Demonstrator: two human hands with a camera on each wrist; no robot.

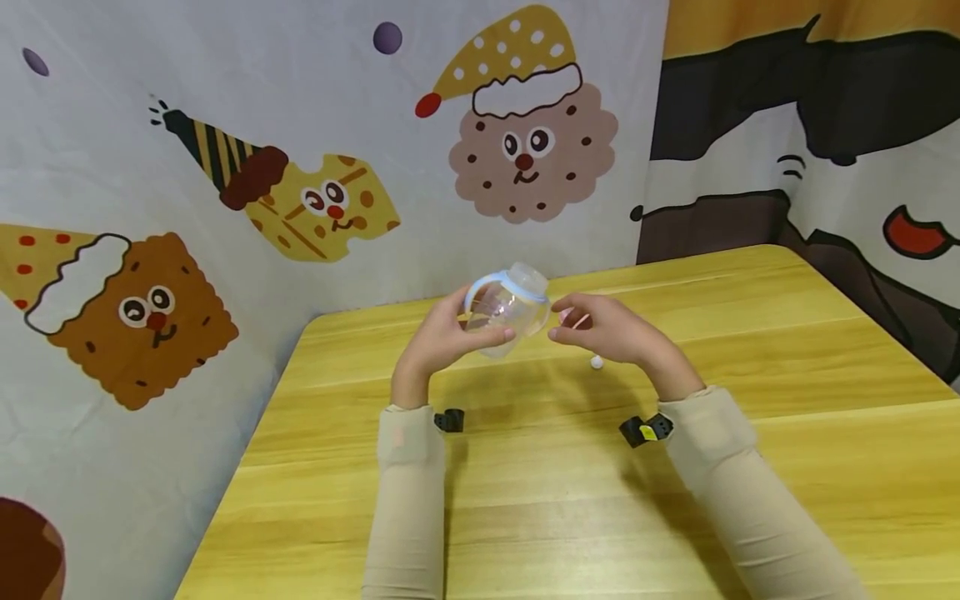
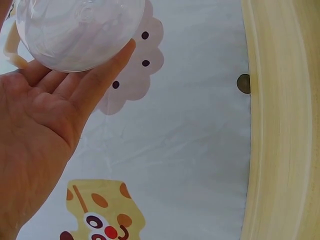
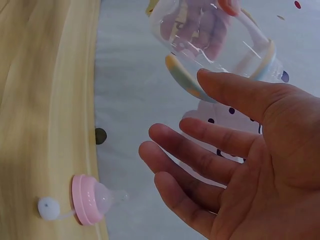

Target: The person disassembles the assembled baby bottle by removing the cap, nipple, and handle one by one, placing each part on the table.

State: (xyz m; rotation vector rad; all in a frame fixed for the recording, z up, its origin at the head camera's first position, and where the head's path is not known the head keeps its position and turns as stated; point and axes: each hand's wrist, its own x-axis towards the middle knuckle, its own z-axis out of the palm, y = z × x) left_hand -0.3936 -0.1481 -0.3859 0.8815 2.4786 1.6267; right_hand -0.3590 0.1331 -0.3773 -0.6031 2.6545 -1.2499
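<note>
A clear baby bottle (image 1: pixel 497 312) with a light blue handle ring is held tilted above the table, its open neck pointing up and away. My left hand (image 1: pixel 441 340) grips the bottle round its body, thumb across the near side. In the left wrist view the rounded bottle base (image 2: pixel 82 37) rests against the fingers. My right hand (image 1: pixel 611 332) is just right of the bottle, fingers loosely bent and holding nothing; its thumb overlaps the handle in the right wrist view. Beyond those fingers, a pink nipple cap (image 3: pixel 87 200) stands on the table, mostly hidden in the head view.
A white straw weight (image 1: pixel 596 362) lies on the wooden table (image 1: pixel 525 500) beside the nipple cap, joined to it by a thin tube. A cloth backdrop (image 1: pixel 420 217) printed with cartoon snacks hangs behind the table's far edge. Black wrist cameras sit on both cuffs.
</note>
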